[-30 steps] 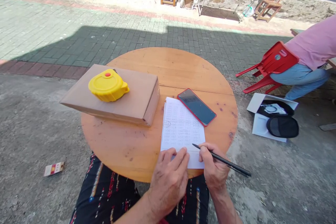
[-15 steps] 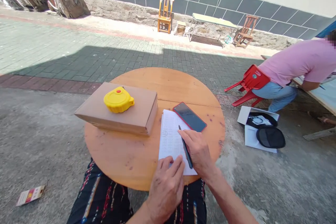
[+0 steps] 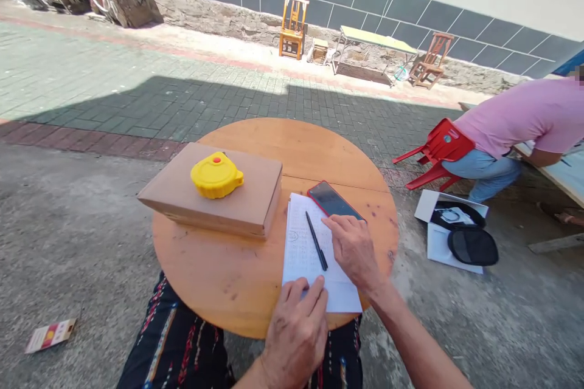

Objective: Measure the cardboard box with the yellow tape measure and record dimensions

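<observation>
On the round wooden table (image 3: 228, 279) lies a stack of white paper (image 3: 298, 255) with rows of small print and a drawn curved mark. A black pen (image 3: 316, 241) rests slantwise on the sheet, out of both hands. My right hand (image 3: 353, 249) is over the paper's right side, fingers bent and holding nothing visible, its fingertips just right of the pen's upper part. It partly covers the near end of a red-edged phone (image 3: 332, 199). With fingers spread, my left hand (image 3: 298, 322) presses on the paper's lower left edge.
A brown cardboard box (image 3: 237, 209) at the table's left carries a yellow tape measure (image 3: 216, 176). To the right, a person in a pink shirt (image 3: 515, 109) sits on a red chair (image 3: 449, 140). An open box with a black case (image 3: 472, 246) lies on the ground.
My right hand has let go of the pen, which now lies on the paper, and has moved slightly right and up. My left hand stays at the lower edge. The view has shifted slightly.
</observation>
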`<state>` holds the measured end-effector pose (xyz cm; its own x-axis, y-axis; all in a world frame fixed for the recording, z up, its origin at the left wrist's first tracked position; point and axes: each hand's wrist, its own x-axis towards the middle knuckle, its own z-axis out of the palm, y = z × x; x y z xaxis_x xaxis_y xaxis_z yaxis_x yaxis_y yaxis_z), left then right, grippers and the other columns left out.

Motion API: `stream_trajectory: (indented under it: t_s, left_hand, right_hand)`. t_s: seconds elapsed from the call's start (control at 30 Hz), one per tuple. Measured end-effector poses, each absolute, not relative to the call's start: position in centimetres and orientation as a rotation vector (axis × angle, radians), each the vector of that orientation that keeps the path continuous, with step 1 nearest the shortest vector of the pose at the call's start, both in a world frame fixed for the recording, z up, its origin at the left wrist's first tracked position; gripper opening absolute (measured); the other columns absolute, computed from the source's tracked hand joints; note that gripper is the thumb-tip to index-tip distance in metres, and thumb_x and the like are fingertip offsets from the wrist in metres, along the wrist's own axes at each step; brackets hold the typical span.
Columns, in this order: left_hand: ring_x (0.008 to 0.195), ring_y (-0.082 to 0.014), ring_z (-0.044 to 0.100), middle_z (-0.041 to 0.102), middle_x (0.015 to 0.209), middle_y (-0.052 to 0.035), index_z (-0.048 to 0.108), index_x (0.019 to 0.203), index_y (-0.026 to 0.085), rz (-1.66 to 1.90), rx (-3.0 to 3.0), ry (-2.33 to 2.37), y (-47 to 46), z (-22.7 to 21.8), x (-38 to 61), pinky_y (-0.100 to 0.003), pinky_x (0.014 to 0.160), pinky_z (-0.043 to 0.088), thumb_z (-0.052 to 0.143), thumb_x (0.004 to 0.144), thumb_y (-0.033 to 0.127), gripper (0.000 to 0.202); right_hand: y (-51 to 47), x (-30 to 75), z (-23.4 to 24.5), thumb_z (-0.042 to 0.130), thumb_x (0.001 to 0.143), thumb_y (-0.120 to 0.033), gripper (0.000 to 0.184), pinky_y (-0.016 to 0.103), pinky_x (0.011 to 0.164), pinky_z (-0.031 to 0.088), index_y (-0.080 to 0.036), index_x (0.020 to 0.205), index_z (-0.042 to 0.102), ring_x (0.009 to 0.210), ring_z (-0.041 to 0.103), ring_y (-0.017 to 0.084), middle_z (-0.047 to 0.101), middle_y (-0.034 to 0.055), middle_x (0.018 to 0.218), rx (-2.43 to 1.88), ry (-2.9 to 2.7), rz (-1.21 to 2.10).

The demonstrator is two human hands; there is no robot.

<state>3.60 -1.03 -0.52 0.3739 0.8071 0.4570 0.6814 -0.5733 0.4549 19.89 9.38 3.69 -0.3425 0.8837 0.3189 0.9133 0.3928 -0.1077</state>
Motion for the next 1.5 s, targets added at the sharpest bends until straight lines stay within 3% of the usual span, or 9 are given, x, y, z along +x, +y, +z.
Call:
stream_trajectory:
  t_s: [0.23, 0.3, 0.47, 0.6, 0.73, 0.83, 1.17, 1.3, 1.5]
  left_hand:
    - [0.098, -0.0261, 0.053, 0.067, 0.126, -0.0054, 0.065, 0.111, 0.015, 0.935, 2.446, 1.342, -1.1, -0.3, 3.6, -0.043, 0.085, 0.049, 0.053, 0.084, 0.006, 0.031]
    - [0.099, -0.0258, 0.053, 0.067, 0.126, -0.0055, 0.065, 0.111, 0.015, 0.923, 2.443, 1.340, -1.1, -0.2, 3.6, -0.043, 0.086, 0.049, 0.053, 0.084, 0.006, 0.031]
    - [0.099, -0.0253, 0.054, 0.067, 0.125, -0.0065, 0.065, 0.110, 0.015, 0.919, 2.463, 1.345, -1.1, -0.1, 3.6, -0.043, 0.086, 0.049, 0.053, 0.084, 0.006, 0.029]
    - [0.098, -0.0249, 0.055, 0.068, 0.124, -0.0072, 0.066, 0.111, 0.016, 0.935, 2.457, 1.366, -1.1, -0.2, 3.7, -0.043, 0.086, 0.050, 0.053, 0.084, 0.007, 0.032]
    - [0.098, -0.0262, 0.055, 0.068, 0.125, -0.0061, 0.066, 0.111, 0.016, 0.957, 2.442, 1.353, -1.0, -0.4, 3.7, -0.044, 0.086, 0.049, 0.055, 0.084, 0.008, 0.031]
    - [0.099, -0.0269, 0.054, 0.068, 0.125, -0.0057, 0.065, 0.112, 0.016, 0.972, 2.434, 1.353, -1.1, -0.7, 3.7, -0.045, 0.086, 0.048, 0.055, 0.083, 0.007, 0.031]
    - [0.098, -0.0264, 0.056, 0.069, 0.124, -0.0043, 0.066, 0.107, 0.019, 1.050, 2.353, 1.362, -0.9, -0.3, 3.7, -0.044, 0.085, 0.050, 0.053, 0.084, 0.006, 0.030]
    - [0.093, -0.0250, 0.056, 0.070, 0.120, -0.0056, 0.067, 0.102, 0.020, 1.074, 2.201, 1.308, -0.7, 0.1, 3.3, -0.043, 0.080, 0.051, 0.050, 0.085, 0.008, 0.027]
    - [0.099, -0.0266, 0.060, 0.070, 0.116, -0.0107, 0.070, 0.105, 0.018, 0.935, 1.949, 1.281, -0.5, 2.0, 3.0, -0.045, 0.088, 0.050, 0.051, 0.082, 0.010, 0.031]
  right_hand:
    - [8.2, 19.4, 3.8, 0.058, 0.093, -0.032, 0.018, 0.029, 0.067, 0.040, -0.020, 0.101, 0.069, 0.073, 0.065, 0.018, 0.071, 0.0014, 0.079, -1.758, -2.242, 0.074]
    - [8.2, 18.3, 3.6, 0.061, 0.092, -0.035, 0.019, 0.028, 0.065, 0.039, -0.021, 0.102, 0.068, 0.074, 0.066, 0.019, 0.071, 0.0015, 0.080, -1.788, -2.317, 0.068]
    - [9.2, 17.4, 3.4, 0.055, 0.093, -0.021, 0.013, 0.030, 0.061, 0.035, -0.019, 0.095, 0.068, 0.074, 0.065, 0.021, 0.070, 0.0066, 0.085, -1.851, -2.366, -0.038]
    - [10.1, 19.2, 3.9, 0.051, 0.097, -0.028, 0.019, 0.029, 0.059, 0.035, -0.021, 0.096, 0.069, 0.077, 0.065, 0.018, 0.070, 0.0055, 0.095, -1.858, -2.330, -0.047]
    - [11.2, 22.3, 4.1, 0.056, 0.093, -0.034, 0.022, 0.032, 0.073, 0.043, -0.021, 0.108, 0.066, 0.096, 0.064, 0.024, 0.070, 0.0078, 0.108, -1.887, -2.127, -0.053]
    - [12.1, 23.9, 4.0, 0.064, 0.085, -0.040, 0.044, 0.040, 0.086, 0.043, -0.015, 0.121, 0.059, 0.108, 0.059, 0.032, 0.067, 0.0154, 0.117, -1.961, -2.160, 0.035]
    - [12.6, 23.6, 4.4, 0.067, 0.074, -0.035, 0.063, 0.043, 0.092, 0.046, -0.008, 0.129, 0.055, 0.110, 0.060, 0.034, 0.067, 0.0194, 0.119, -2.006, -2.022, 0.176]
    - [10.9, 24.5, 5.3, 0.066, 0.073, -0.041, 0.055, 0.043, 0.091, 0.049, -0.011, 0.118, 0.062, 0.105, 0.064, 0.031, 0.070, 0.0157, 0.115, -1.945, -1.808, 0.344]
    - [5.4, 24.2, 6.9, 0.065, 0.071, -0.053, 0.072, 0.046, 0.099, 0.049, -0.016, 0.132, 0.056, 0.120, 0.061, 0.032, 0.065, 0.0149, 0.132, -1.924, -1.575, 0.583]
